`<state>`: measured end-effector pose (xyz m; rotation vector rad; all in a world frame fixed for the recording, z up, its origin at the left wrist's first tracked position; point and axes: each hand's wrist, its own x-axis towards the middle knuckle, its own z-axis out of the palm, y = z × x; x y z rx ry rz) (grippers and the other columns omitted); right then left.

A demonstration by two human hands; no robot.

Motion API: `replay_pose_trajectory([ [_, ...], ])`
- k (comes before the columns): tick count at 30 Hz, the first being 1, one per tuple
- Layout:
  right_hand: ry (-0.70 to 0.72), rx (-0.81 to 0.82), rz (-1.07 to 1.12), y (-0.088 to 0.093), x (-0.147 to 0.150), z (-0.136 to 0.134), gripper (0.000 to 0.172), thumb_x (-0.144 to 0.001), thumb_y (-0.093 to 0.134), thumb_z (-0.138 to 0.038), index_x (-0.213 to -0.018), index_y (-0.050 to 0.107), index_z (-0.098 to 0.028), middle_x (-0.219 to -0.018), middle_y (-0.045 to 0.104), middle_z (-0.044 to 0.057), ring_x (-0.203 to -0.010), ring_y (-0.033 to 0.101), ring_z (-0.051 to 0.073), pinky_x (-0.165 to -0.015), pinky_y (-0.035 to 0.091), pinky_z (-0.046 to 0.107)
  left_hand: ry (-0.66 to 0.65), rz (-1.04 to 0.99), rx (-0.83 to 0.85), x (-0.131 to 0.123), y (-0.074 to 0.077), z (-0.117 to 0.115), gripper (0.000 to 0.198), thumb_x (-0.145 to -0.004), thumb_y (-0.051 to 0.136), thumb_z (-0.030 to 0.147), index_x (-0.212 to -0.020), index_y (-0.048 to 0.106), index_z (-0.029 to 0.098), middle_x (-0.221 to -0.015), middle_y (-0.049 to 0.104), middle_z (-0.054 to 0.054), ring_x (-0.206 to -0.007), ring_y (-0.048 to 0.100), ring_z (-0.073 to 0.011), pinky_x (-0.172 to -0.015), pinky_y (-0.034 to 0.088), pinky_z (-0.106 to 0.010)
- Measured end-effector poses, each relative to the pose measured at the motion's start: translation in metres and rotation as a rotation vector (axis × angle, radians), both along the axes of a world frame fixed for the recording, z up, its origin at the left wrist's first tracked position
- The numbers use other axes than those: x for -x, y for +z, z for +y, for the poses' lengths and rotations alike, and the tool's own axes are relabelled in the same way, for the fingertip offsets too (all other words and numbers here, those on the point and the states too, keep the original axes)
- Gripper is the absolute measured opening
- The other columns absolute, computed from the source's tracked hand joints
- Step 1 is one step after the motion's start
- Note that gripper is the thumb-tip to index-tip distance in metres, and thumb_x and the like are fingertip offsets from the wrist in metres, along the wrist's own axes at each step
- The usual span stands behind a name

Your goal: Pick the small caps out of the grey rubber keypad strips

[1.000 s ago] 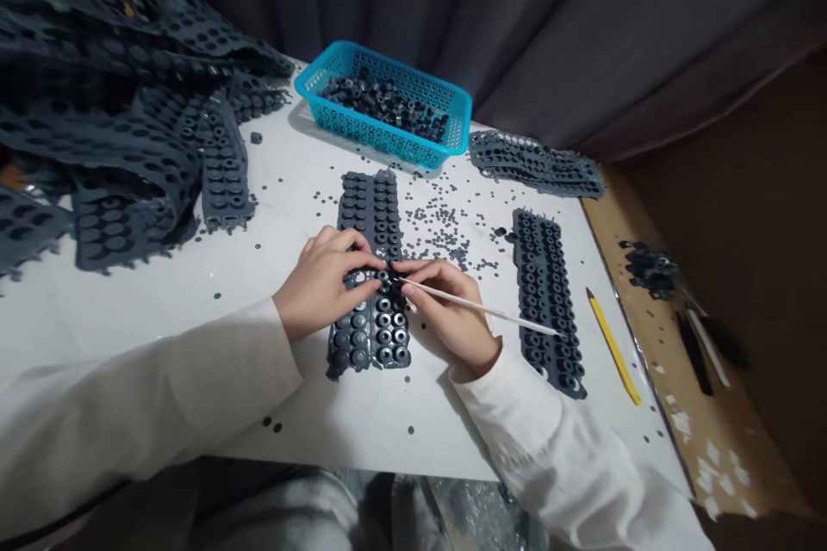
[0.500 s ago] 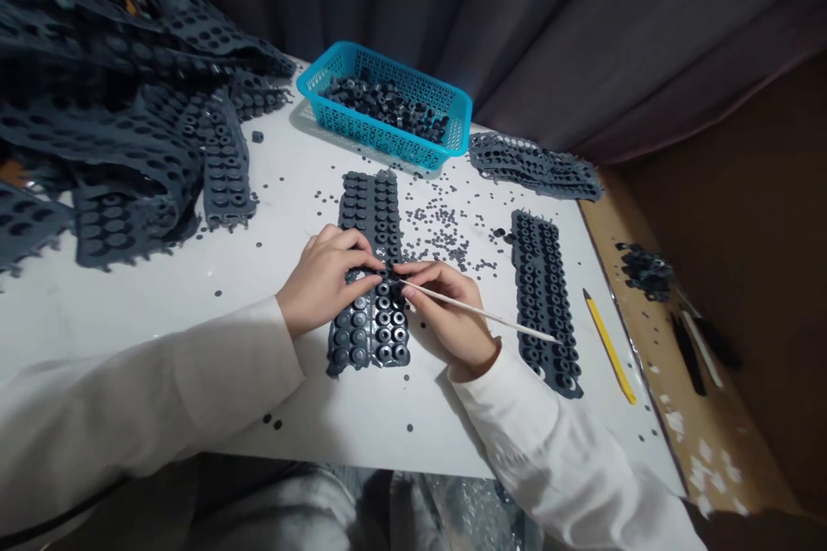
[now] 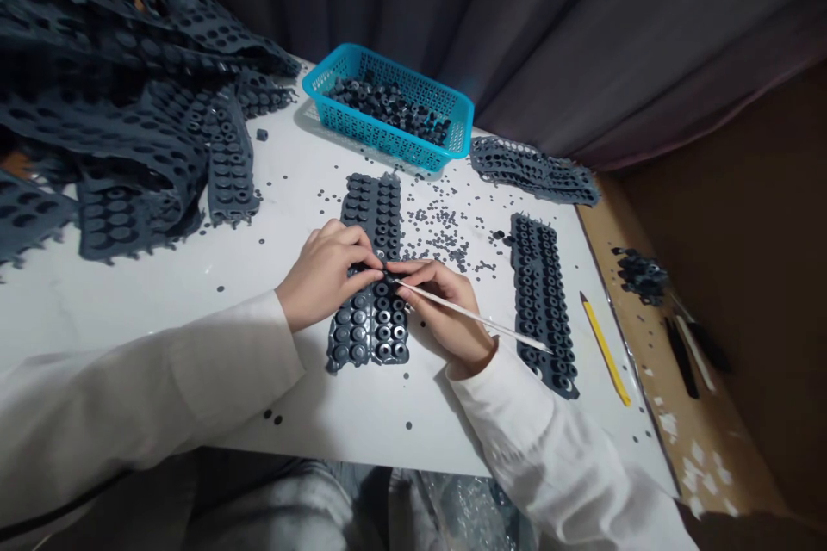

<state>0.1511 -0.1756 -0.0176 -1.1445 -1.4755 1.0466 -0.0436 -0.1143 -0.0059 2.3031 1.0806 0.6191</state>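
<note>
A dark grey moulded rubber sheet (image 3: 359,329), with rows of round ring-like parts, lies lengthwise on the white table under both hands. My left hand (image 3: 329,271) is closed over its middle, thumb and index finger pinching at the rubber where the strips meet. My right hand (image 3: 445,301) grips a thin white stick (image 3: 481,316) between thumb and fingers. The stick's near-left tip is at the ring rows beside my left fingertips, and its other end points out to the lower right. The exact spot between the fingertips is partly hidden.
A blue basket (image 3: 388,142) with small black parts stands behind. Holed rubber sheets (image 3: 129,138) are heaped at left; another (image 3: 533,170) lies at back right. A second ring sheet (image 3: 543,301) and yellow craft knife (image 3: 606,350) lie at right. Small black discs (image 3: 445,232) are scattered about.
My right hand and the stick have shifted slightly left, closer to my left fingertips. The view has moved a little; the sheet stays in place.
</note>
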Motion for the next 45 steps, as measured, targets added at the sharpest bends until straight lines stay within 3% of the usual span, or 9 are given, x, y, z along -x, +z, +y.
replay_pose_trajectory([
  [11,0.052,-0.067,-0.045,0.0,0.0,0.002,0.007,-0.086,0.067,-0.027,-0.082,0.064,-0.022,-0.108,0.074,0.009,-0.105,0.067,0.021,-0.096,0.05,0.042,-0.022,0.014,-0.006,0.001,-0.001,0.002,0.01,-0.086,0.065,0.025,-0.083,0.071,0.018,-0.091,0.063,-0.004,-0.092,0.05,-0.0234,-0.082,0.037,-0.038],
  [19,0.113,-0.312,-0.349,-0.004,-0.006,0.006,0.005,-0.089,0.062,-0.022,-0.085,0.062,-0.025,-0.108,0.073,0.005,-0.099,0.066,0.019,-0.089,0.051,0.038,-0.014,0.025,-0.011,0.0,-0.003,0.002,0.008,-0.085,0.065,0.023,-0.083,0.072,0.019,-0.089,0.063,-0.004,-0.091,0.05,-0.0232,-0.081,0.038,-0.038],
  [26,0.179,-0.51,-0.59,-0.004,-0.008,0.008,0.009,-0.094,0.053,-0.019,-0.091,0.06,-0.023,-0.114,0.072,0.009,-0.096,0.067,0.02,-0.086,0.05,0.04,-0.02,0.014,0.003,0.001,-0.004,0.002,0.01,-0.086,0.063,0.025,-0.083,0.071,0.019,-0.089,0.063,-0.004,-0.092,0.05,-0.0233,-0.084,0.039,-0.039],
  [30,0.113,-0.441,-0.494,-0.005,-0.005,0.006,0.007,-0.093,0.056,-0.019,-0.088,0.059,-0.023,-0.113,0.072,0.008,-0.097,0.068,0.019,-0.085,0.051,0.038,-0.013,0.017,-0.001,0.001,-0.005,0.002,0.011,-0.085,0.064,0.027,-0.082,0.071,0.019,-0.089,0.064,-0.004,-0.091,0.05,-0.0236,-0.082,0.039,-0.038],
  [36,-0.099,-0.123,-0.11,0.0,-0.001,0.002,0.004,-0.09,0.061,-0.026,-0.087,0.058,-0.024,-0.113,0.07,0.007,-0.109,0.066,0.021,-0.093,0.051,0.039,-0.01,-0.003,0.012,0.001,-0.002,0.0,0.013,-0.086,0.063,0.029,-0.09,0.072,0.02,-0.093,0.063,-0.005,-0.095,0.05,-0.0246,-0.087,0.039,-0.04],
  [40,-0.241,-0.07,0.0,0.004,-0.004,0.002,0.007,-0.089,0.062,-0.029,-0.086,0.058,-0.023,-0.117,0.068,0.008,-0.117,0.061,0.022,-0.096,0.048,0.04,-0.042,-0.025,-0.04,0.004,0.002,-0.003,0.021,-0.086,0.06,0.029,-0.103,0.071,0.021,-0.101,0.063,-0.006,-0.097,0.051,-0.0251,-0.087,0.039,-0.041],
  [45,-0.371,-0.055,0.026,0.005,-0.007,0.004,0.01,-0.087,0.063,-0.03,-0.083,0.058,-0.022,-0.114,0.069,0.007,-0.116,0.061,0.022,-0.099,0.044,0.042,-0.157,0.066,-0.187,0.011,-0.002,-0.002,0.024,-0.089,0.055,0.027,-0.104,0.073,0.029,-0.114,0.064,-0.006,-0.106,0.049,-0.0282,-0.09,0.036,-0.046],
])
